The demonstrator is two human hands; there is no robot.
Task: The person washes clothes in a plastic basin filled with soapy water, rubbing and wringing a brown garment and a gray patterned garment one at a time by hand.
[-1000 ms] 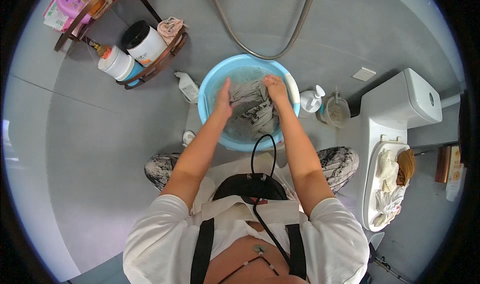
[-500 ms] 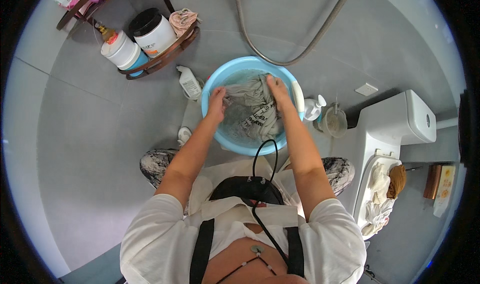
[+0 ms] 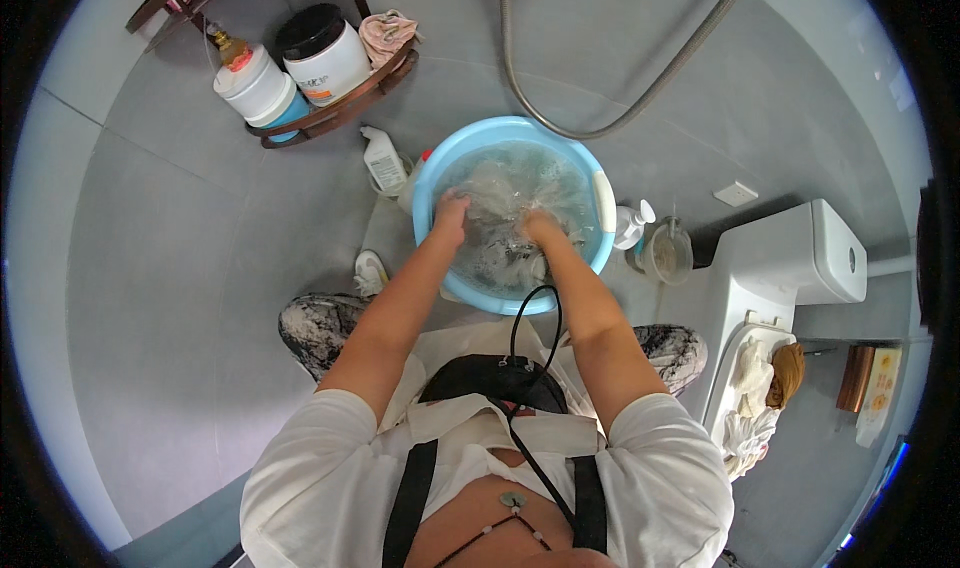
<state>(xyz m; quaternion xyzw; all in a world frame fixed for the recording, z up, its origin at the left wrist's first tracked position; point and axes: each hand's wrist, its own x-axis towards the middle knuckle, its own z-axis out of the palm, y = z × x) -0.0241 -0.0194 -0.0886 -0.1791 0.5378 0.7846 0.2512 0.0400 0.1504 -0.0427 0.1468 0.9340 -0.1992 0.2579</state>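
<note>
A light blue round basin (image 3: pixel 428 168) of water stands on the floor before me. In it a grey garment (image 3: pixel 505 253) lies mostly under the churned, splashing surface. My left hand (image 3: pixel 451 218) is at the basin's left side, fingers curled closed on the garment's edge. Right of the middle, my right hand (image 3: pixel 542 228) dips into the water against the cloth. Its fingers are blurred and partly under water, so their grip does not show.
A white spray bottle (image 3: pixel 383 160) stands left of the basin, and a white pump bottle (image 3: pixel 631 225) and clear cup (image 3: pixel 667 251) right of it. A corner shelf (image 3: pixel 340 108) holds tubs. A grey hose (image 3: pixel 600 128) loops behind. At right is a toilet (image 3: pixel 765 258) with cloths on its lid.
Both hands have gone lower into the basin, the right one moving inward and nearer me. The garment, spread between them before, has sunk into the water, which now splashes.
</note>
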